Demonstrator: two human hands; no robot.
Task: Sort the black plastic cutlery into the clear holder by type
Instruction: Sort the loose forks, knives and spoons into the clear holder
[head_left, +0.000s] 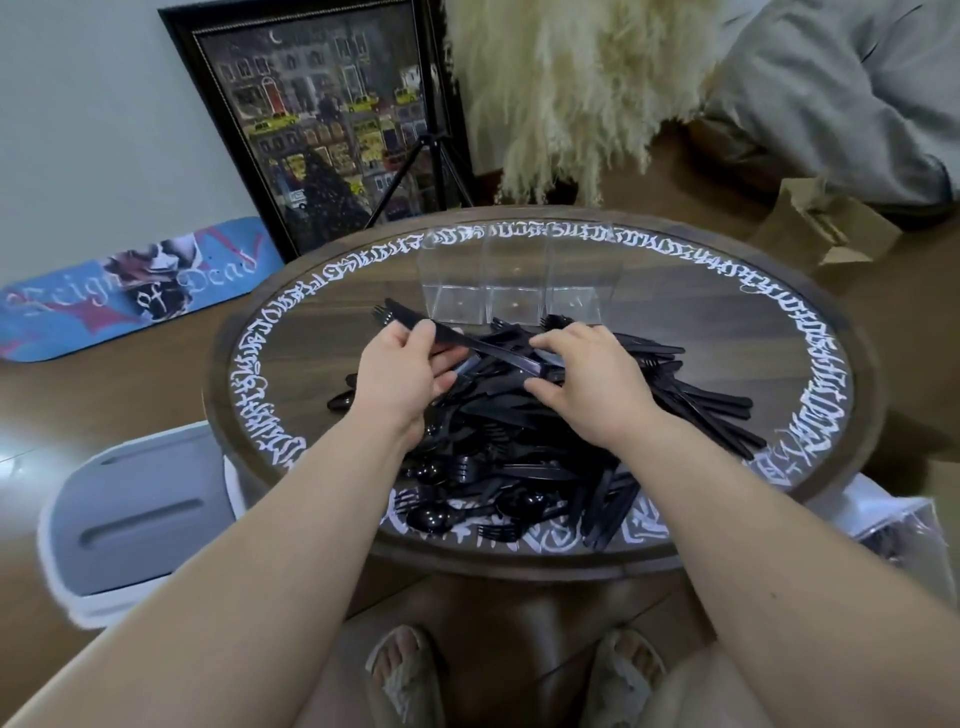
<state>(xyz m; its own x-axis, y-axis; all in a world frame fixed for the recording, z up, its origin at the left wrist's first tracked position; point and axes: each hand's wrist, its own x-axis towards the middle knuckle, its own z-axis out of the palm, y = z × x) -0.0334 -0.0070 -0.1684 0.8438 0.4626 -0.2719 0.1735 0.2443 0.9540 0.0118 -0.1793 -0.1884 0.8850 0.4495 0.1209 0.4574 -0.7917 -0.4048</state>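
Both forearms reached forward over the round surface (810, 312). At left, the left hand (402, 371) pinched a black knife (467, 340) between thumb and curled fingers, blade end pointing up-left, clear of the pile. Beside it, the right hand (587, 379) hovered palm-down on the heap of black cutlery (519, 457), fingers bent, touching pieces. Beyond both hands stood the clear holder (514, 280), three compartments side by side.

I'm in a home living room: framed painting (332, 124) leaning on wall, skateboard deck (130, 291) on wood floor, pampas grass (561, 83), my slippers (410, 675).
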